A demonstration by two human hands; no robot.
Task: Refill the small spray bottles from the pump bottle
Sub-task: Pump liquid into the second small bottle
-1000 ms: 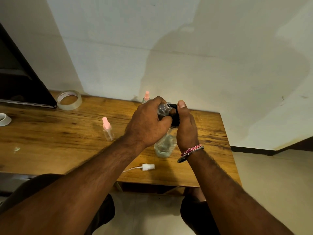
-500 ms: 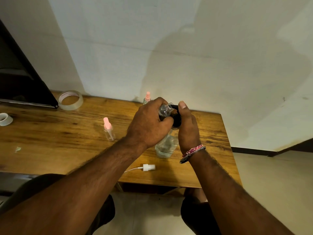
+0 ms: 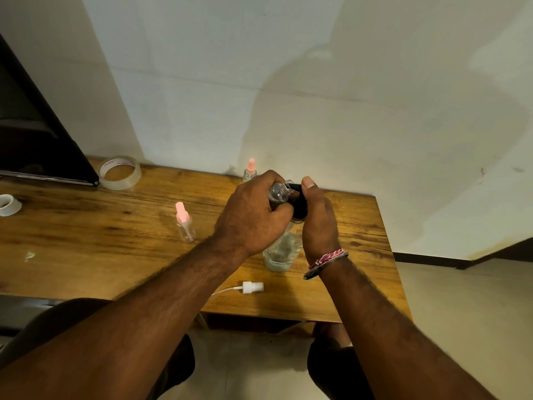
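Note:
My left hand grips a small clear spray bottle with its top off, tilted so its open neck meets the black nozzle of the pump bottle. My right hand wraps around the black pump head, thumb on top. The pump bottle is clear and stands on the wooden table. The removed white sprayer cap with its tube lies near the table's front edge. A pink-capped small bottle stands left of my hands. Another pink-capped bottle stands behind them by the wall.
A roll of clear tape lies at the back left beside a dark slanted panel. A small white roll sits at the far left edge. The table's right edge drops to a tiled floor.
Both hands and the bottles stay in almost the same place; only a slight shift of the view.

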